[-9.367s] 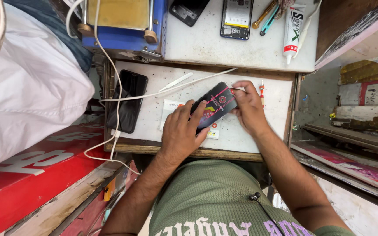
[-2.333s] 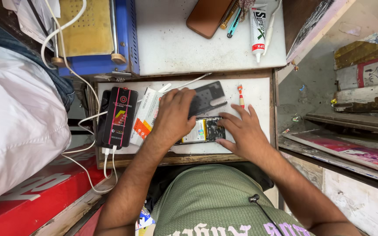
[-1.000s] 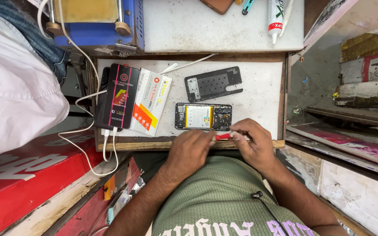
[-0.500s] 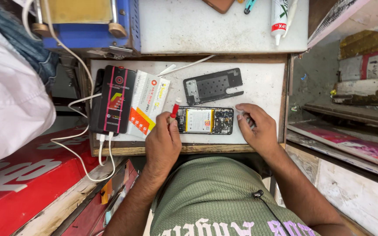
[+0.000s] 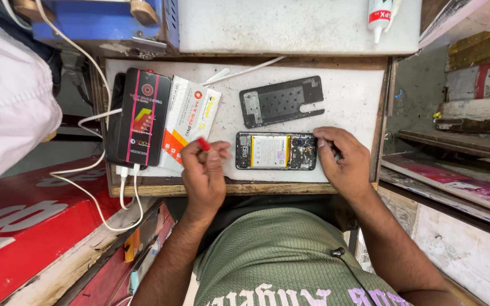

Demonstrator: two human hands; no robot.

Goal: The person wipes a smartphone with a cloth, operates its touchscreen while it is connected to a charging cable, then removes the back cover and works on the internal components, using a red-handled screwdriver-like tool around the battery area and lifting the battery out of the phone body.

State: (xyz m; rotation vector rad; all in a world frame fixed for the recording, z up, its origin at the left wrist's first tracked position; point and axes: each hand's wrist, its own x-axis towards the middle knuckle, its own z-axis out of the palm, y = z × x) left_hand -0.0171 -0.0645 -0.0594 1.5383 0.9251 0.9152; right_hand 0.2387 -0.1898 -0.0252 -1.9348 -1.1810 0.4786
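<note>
An opened phone (image 5: 276, 151) lies flat on the white work mat (image 5: 347, 96), its battery and circuit board showing. My right hand (image 5: 341, 161) rests against the phone's right end, fingers curled at its edge. My left hand (image 5: 204, 170) sits just left of the phone, closed around a small tool with a red handle tip (image 5: 203, 144). The phone's dark back plate (image 5: 282, 101) lies a little beyond it on the mat.
A black box with pink stripes (image 5: 143, 116) and a white-and-orange box (image 5: 189, 122) lie at the mat's left. White cables (image 5: 121, 181) hang over the front edge. A glue tube (image 5: 380, 16) and a blue machine (image 5: 103, 20) stand on the far shelf. A red surface (image 5: 18, 221) is at lower left.
My left hand has shifted slightly left, away from the phone, still gripping the red-tipped tool. My right hand has stayed at the phone's right end. The view has tilted a little.
</note>
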